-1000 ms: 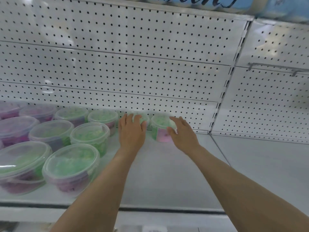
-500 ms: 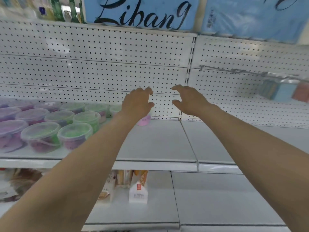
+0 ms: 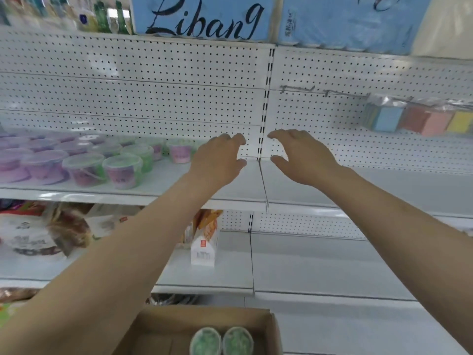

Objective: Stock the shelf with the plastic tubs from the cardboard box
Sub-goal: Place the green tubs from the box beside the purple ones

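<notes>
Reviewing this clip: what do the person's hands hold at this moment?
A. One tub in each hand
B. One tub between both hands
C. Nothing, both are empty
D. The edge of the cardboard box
C: the left hand and right hand hang loosely curled in front of the shelf with nothing in them; two tubs lie in the cardboard box below.

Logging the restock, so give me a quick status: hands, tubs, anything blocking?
Left hand and right hand open, holding nothing. Clear-lidded plastic tubs on white shelf; two green-topped tubs in brown cardboard box. No obstruction visible.
</notes>
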A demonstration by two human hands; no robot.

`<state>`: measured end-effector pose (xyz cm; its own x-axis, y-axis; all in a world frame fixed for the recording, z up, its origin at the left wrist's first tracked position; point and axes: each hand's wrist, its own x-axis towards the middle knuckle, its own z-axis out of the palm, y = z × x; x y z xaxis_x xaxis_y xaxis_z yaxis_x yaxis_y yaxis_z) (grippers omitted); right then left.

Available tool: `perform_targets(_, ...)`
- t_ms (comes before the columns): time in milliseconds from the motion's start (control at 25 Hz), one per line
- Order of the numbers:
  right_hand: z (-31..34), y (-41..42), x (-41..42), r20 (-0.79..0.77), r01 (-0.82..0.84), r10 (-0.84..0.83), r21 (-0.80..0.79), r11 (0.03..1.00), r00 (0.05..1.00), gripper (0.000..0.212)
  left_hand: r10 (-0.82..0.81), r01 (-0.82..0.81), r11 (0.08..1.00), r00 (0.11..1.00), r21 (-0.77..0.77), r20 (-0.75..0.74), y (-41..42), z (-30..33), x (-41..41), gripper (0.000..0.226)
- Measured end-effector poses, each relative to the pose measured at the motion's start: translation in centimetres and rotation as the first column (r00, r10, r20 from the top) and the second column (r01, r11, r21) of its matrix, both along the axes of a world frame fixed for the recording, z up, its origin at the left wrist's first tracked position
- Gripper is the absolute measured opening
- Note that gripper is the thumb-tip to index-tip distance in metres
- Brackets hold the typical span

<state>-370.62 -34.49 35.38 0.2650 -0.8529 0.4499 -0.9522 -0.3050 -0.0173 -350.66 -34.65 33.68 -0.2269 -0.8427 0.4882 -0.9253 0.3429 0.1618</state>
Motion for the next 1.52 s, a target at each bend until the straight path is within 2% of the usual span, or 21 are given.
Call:
perform_targets(200,-5.7,3.9,-1.3,0.022,-0.056,0.055,0.057,0.997,0.998,0.051,-0.054,0.053,0.997,0.998,0.055,0.024,3.8,-4.6,-2.2,0.046)
perform_targets(400,-13.2,4.1,-1.1,0.071,-0.044,0.028,0.231,0.972,0.997,0.051,-0.078,0.072,0.982,0.997,0.174,0.027,4.2,-11.5,-2.8,0.045)
perform_targets(560,-20.5,3.3,-0.2,0.105,-0.006,-0.043,0.434,0.901,0.994,0.053,-0.057,0.04,0.936,0.998,0.35,0.039,3.4,-18.8,-1.6,0.047)
perform_targets(680,-26.8,3.0,0.7,0.139,-0.003,-0.1,0.598,0.801,0.985,0.053,-0.048,0.036,0.873,0.999,0.486,0.012,2.8,-24.9,0.2,0.048)
perform_targets(880,-38.9,4.4,2.3,0.188,0.027,-0.365,0.859,0.511,0.912,0.046,0.122,0.002,0.673,0.986,0.74,-0.114,2.4,-36.7,4.2,0.049)
perform_targets(960,-43.7,5.4,3.2,0.177,0.028,-0.498,0.926,0.376,0.849,0.048,0.247,-0.012,0.567,0.956,0.824,-0.156,2.9,-41.7,5.7,0.052)
perform_targets(1080,-49.7,5.6,4.4,0.127,0.049,-0.678,0.971,0.234,0.724,0.053,0.423,-0.015,0.389,0.891,0.921,-0.164,3.3,-48.7,7.5,0.06)
perform_targets(1200,-54.2,4.3,5.0,0.121,0.062,-0.758,0.976,0.208,0.641,0.058,0.554,0.02,0.296,0.811,0.955,-0.188,3.3,-53.8,8.7,0.064)
perform_targets(1360,-58.5,1.4,5.4,0.119,0.114,-0.761,0.962,0.246,0.637,0.066,0.657,0.055,0.169,0.738,0.984,-0.154,2.8,-58.4,9.3,0.076)
perform_targets(1440,-60.2,0.3,5.1,0.076,0.147,-0.792,0.968,0.205,0.606,0.071,0.693,0.05,0.102,0.713,0.994,-0.107,2.7,-60.1,9.3,0.076)
perform_targets(1520,-61.4,0.1,4.7,0.029,0.187,-0.795,0.966,0.178,0.606,0.067,0.704,0.049,0.064,0.706,0.997,-0.08,2.9,-61.3,9.0,0.071)
